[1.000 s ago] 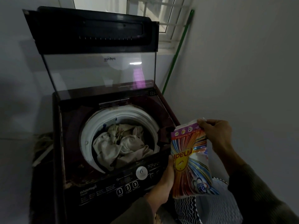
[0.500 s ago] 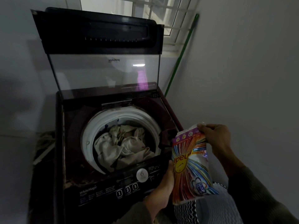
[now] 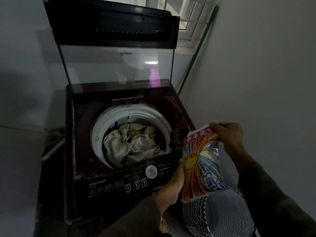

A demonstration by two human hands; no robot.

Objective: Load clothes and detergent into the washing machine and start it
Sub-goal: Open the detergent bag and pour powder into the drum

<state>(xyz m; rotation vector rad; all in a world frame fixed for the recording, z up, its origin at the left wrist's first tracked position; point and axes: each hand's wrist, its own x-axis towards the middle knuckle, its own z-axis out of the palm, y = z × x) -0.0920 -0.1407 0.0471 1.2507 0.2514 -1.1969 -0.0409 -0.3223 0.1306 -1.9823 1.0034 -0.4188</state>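
A dark top-loading washing machine point(image 3: 82, 151) stands with its glass lid point(image 3: 116, 65) raised upright. Pale crumpled clothes point(image 3: 131, 146) lie inside the white-rimmed drum point(image 3: 97, 132). The control panel point(image 3: 135, 182) with numbered buttons runs along the front. To the right of the machine I hold a colourful detergent packet point(image 3: 201, 166) upright. My left hand point(image 3: 172, 187) grips its lower left side. My right hand point(image 3: 227, 135) pinches its top right corner.
A green pole point(image 3: 196, 52) leans in the corner behind the machine, under a barred window point(image 3: 188, 14). A zigzag-patterned laundry basket point(image 3: 222, 214) stands below the packet at bottom right. White walls close in on the left and right.
My view has drifted so the machine sits slightly lower and further right in the frame. Both hands keep their hold on the packet, which stays in about the same place beside the panel.
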